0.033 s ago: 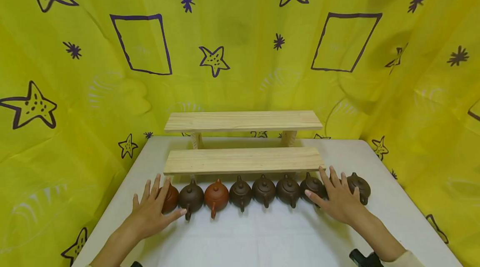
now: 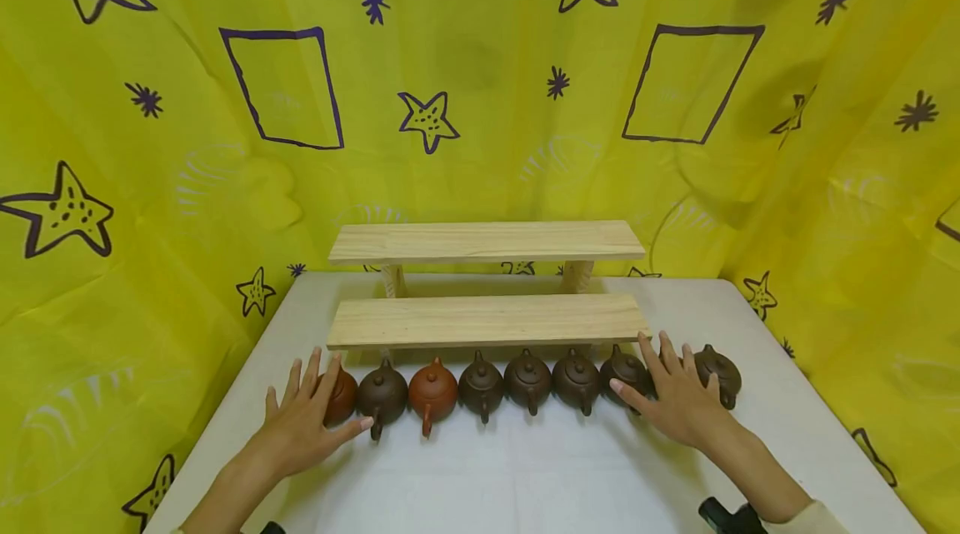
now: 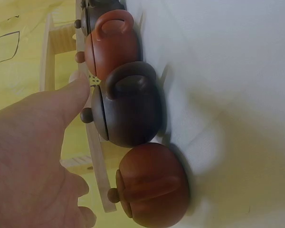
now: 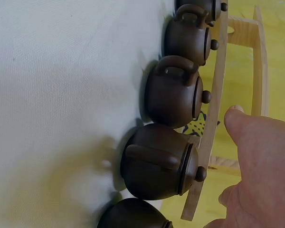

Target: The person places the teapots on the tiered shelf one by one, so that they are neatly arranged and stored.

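Note:
Several small clay teapots stand side by side in a row, handles toward me. From the left come a reddish-brown teapot (image 2: 341, 397), a dark brown teapot (image 2: 381, 395) and an orange-red teapot (image 2: 432, 391); the others are dark. My left hand (image 2: 298, 426) hovers with spread fingers over the left end, partly covering the reddish-brown teapot. Spread likewise, my right hand (image 2: 678, 405) is above the right end, between a dark teapot (image 2: 621, 369) and the rightmost dark teapot (image 2: 718, 376). Both wrist views show the hands apart from the teapots, holding nothing.
Behind the row stands a two-step wooden rack, with a lower shelf (image 2: 487, 321) and a higher back shelf (image 2: 487, 242). A white cloth covers the table (image 2: 480, 484). Yellow curtain (image 2: 480, 42) with drawn stars encloses the back and both sides.

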The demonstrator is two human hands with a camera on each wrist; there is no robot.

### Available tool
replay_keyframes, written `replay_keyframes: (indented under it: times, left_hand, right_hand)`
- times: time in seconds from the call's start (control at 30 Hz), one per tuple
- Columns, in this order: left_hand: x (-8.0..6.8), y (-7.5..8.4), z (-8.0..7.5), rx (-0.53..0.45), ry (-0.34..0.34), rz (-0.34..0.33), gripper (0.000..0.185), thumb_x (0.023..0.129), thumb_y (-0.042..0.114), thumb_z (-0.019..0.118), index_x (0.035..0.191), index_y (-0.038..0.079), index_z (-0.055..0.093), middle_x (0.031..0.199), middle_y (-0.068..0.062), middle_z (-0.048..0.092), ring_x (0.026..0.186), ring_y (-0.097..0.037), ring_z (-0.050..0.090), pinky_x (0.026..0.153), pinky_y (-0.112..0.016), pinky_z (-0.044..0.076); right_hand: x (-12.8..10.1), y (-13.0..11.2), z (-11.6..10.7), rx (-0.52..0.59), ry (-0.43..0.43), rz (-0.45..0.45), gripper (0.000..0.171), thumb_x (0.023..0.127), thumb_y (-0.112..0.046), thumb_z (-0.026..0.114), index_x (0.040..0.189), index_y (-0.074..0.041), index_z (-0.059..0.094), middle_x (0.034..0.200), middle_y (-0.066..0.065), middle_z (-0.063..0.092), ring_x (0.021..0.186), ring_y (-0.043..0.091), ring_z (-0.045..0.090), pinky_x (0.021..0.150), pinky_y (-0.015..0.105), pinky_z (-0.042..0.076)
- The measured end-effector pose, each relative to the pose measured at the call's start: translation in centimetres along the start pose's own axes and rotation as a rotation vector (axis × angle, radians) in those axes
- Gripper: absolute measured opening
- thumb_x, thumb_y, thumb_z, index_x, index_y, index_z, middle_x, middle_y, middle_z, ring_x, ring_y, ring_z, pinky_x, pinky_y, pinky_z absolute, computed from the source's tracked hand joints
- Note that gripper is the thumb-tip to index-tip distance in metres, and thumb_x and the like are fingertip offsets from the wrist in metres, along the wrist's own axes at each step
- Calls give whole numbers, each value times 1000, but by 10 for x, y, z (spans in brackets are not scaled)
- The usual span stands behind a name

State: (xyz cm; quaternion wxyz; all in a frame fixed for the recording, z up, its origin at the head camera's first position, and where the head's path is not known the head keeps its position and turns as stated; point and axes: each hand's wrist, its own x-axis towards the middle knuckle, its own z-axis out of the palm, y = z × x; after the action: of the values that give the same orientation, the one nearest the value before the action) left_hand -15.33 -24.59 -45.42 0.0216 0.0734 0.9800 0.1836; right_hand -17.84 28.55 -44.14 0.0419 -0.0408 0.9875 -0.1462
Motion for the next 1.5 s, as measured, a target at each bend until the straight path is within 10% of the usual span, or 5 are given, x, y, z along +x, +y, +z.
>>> replay_keyframes:
  times: [1.13, 1.33, 1.5]
  left_hand:
    - [64, -24, -26, -216, 93, 42, 91, 105, 44, 65, 159, -15, 22, 160, -41, 31, 146, -61, 35, 114, -75, 34]
    - [78, -30, -27, -225, 16, -24, 95, 105, 45, 64, 156, -22, 20, 159, -47, 25, 147, -64, 27, 118, -74, 29]
    - [81, -37, -26, -243, -45, -73, 96, 105, 47, 63, 156, -22, 20, 160, -47, 24, 147, -65, 25, 118, -73, 28]
  right_hand:
    - [-17, 67, -19, 89, 55, 156, 102, 106, -67, 44, 166, 5, 3, 162, 48, 1, 143, 75, 3, 100, 95, 8]
    - [-24, 90, -20, 63, 83, 208, 101, 108, -61, 46, 160, 17, 7, 155, 53, 11, 141, 73, 14, 99, 92, 18]
    - [-25, 103, -20, 58, 63, 235, 95, 107, -57, 51, 147, 26, 28, 139, 54, 40, 121, 69, 48, 86, 76, 48]
